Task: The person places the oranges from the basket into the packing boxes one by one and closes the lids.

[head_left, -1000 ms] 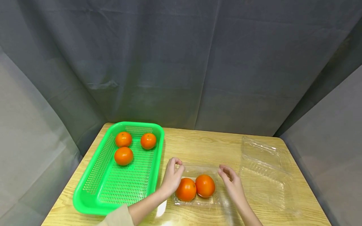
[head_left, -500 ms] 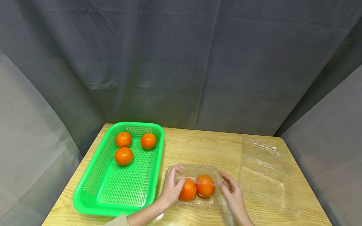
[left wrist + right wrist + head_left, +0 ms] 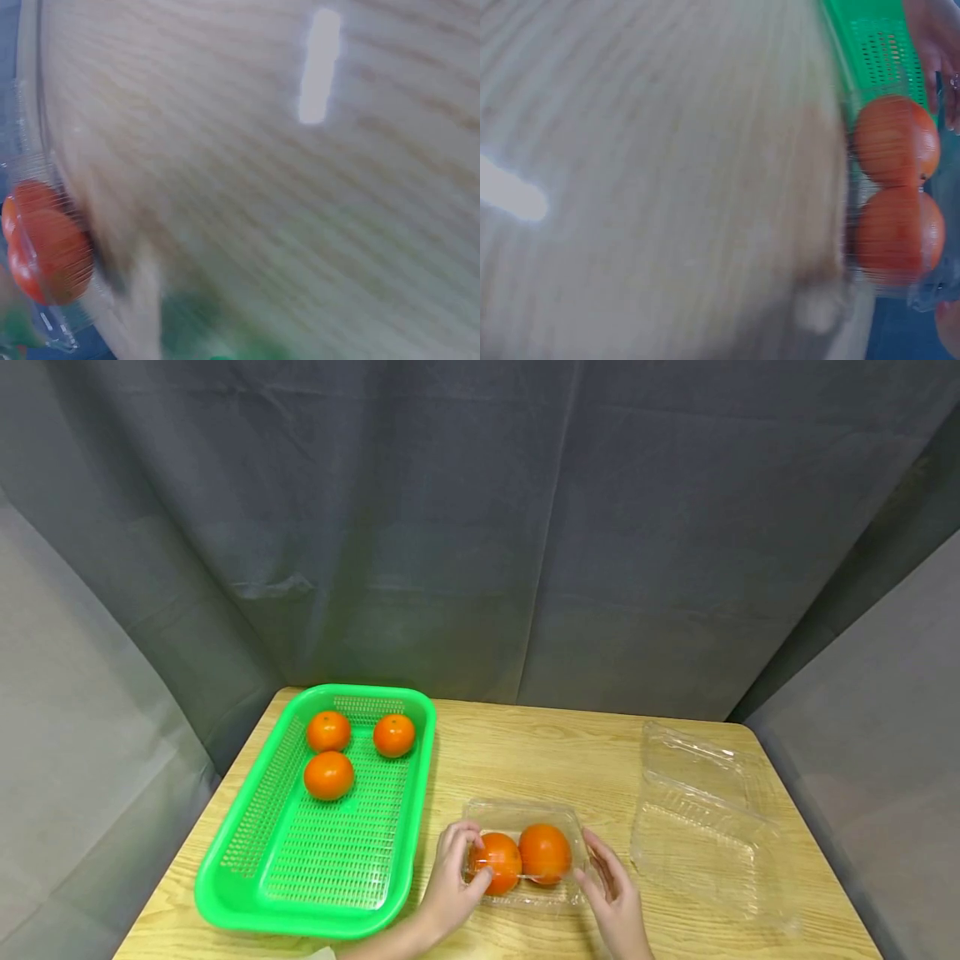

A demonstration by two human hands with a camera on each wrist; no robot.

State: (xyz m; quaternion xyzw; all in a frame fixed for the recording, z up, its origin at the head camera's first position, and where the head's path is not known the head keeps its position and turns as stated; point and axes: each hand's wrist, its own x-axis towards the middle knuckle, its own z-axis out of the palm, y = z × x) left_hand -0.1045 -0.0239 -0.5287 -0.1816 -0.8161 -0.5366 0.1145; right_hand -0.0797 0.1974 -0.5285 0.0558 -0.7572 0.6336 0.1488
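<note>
While two oranges [image 3: 545, 854] sit in a clear box [image 3: 534, 900], the left hand [image 3: 452, 881] and right hand [image 3: 619, 902] each have one end of its lid [image 3: 521, 815] in their grip.

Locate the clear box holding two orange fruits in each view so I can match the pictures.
Head: the clear box sits low in the picture, just right of its middle.
Left wrist: it is at the left edge, below mid-height, cut off by the frame and blurred.
Right wrist: it is along the right edge, around mid-height.
Shared landmark: the two orange fruits, visible through the clear plastic in all three views.
</note>
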